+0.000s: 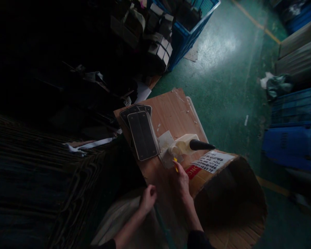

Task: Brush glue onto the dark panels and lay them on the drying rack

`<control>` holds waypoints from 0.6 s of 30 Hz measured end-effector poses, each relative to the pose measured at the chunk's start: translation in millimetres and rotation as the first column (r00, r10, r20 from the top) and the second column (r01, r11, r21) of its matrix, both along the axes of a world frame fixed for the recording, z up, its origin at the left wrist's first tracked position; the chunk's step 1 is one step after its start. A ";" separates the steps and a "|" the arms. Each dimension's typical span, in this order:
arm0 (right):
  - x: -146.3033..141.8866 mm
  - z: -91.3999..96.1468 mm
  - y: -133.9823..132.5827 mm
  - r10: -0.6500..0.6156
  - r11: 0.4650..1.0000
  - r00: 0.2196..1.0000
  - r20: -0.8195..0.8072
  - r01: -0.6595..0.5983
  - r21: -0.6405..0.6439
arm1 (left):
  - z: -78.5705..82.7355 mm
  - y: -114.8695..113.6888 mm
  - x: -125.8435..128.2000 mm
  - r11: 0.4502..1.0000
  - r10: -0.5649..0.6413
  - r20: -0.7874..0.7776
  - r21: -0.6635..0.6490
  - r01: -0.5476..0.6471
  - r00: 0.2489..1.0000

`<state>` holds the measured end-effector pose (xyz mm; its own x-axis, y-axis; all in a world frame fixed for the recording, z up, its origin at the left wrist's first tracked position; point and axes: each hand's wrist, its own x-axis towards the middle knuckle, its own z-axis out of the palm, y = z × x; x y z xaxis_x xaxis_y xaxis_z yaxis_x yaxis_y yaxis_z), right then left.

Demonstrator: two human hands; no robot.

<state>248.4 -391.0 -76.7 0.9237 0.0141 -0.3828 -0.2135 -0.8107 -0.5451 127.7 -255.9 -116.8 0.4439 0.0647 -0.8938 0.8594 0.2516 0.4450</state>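
My right hand (181,178) is closed around a small yellow tool (175,165), whose far end meets a pale, round, cup-like shape (174,150). I cannot make out the tool's tip. Just beyond stands a cream plastic container (188,140) with a long black cone (202,145) pointing right. Under these lies a whitish sheet (166,143), on a wooden board (168,107). Lower and to the left, my left hand (148,199) is held with its fingers curled in, near the board's edge; what they hold, if anything, is hidden. Dark rounded rectangular panels (143,135) lie stacked on the board's left side.
An open cardboard box (223,169) with a handwritten label is close by my right arm. Tall stacks of dark panels (41,180) rise at left. A blue crate (189,38) holds dark pieces at the top. More blue crates (292,145) line the right, across the green floor (228,97).
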 end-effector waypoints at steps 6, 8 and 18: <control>2.0 3.1 18.6 -0.486 0.836 0.871 0.070 0.439 0.330 | -30.4 70.0 38.1 0.953 0.298 -0.013 0.057 -0.297 0.955; 4.8 -7.5 23.8 -0.642 0.687 0.765 0.053 0.543 0.483 | -32.5 77.2 47.7 0.934 0.357 -0.030 0.032 -0.356 0.934; -7.6 -60.9 14.3 -0.901 0.295 0.425 -0.086 0.746 0.597 | -25.8 87.5 77.4 0.897 0.435 0.016 -0.094 -0.432 0.900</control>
<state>240.8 -376.6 -137.6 0.5994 -0.7063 -0.3767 -0.4161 0.1271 -0.9004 205.1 -168.4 -142.6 0.4207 0.1818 -0.8888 0.6405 0.6343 0.4329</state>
